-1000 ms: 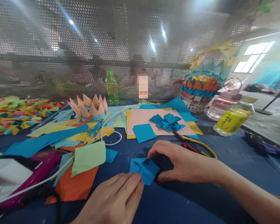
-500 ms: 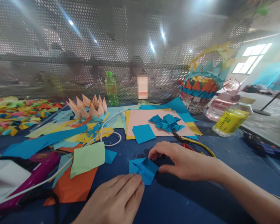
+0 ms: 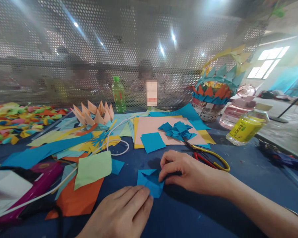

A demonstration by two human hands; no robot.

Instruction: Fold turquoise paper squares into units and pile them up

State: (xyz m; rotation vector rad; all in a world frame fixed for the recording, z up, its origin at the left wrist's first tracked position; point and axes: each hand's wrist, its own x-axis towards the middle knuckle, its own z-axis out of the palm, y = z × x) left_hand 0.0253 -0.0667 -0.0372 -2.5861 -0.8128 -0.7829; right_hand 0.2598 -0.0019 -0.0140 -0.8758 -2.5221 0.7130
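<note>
A small blue folded paper piece [image 3: 149,180] lies on the dark blue table [image 3: 193,215] in front of me. My right hand [image 3: 188,172] curls over its right edge, thumb and fingers pinched on the paper. My left hand [image 3: 121,211] lies flat, fingers stretched out, with the fingertips pressing the piece's near corner. Behind it lie a blue paper square [image 3: 152,141] and a heap of folded blue pieces [image 3: 178,129] on a pink sheet [image 3: 153,127].
Scissors with yellow and red handles [image 3: 208,158] lie right of my right hand. Green [image 3: 93,168] and orange [image 3: 76,198] paper, a white cable and a magenta glue gun [image 3: 27,191] sit left. A paper basket [image 3: 213,96], bottles [image 3: 245,127] and a perforated screen stand behind.
My right hand has drawn in over the blue piece, folding its right side leftward, so the piece looks narrower. My left hand stays pressing its near corner.
</note>
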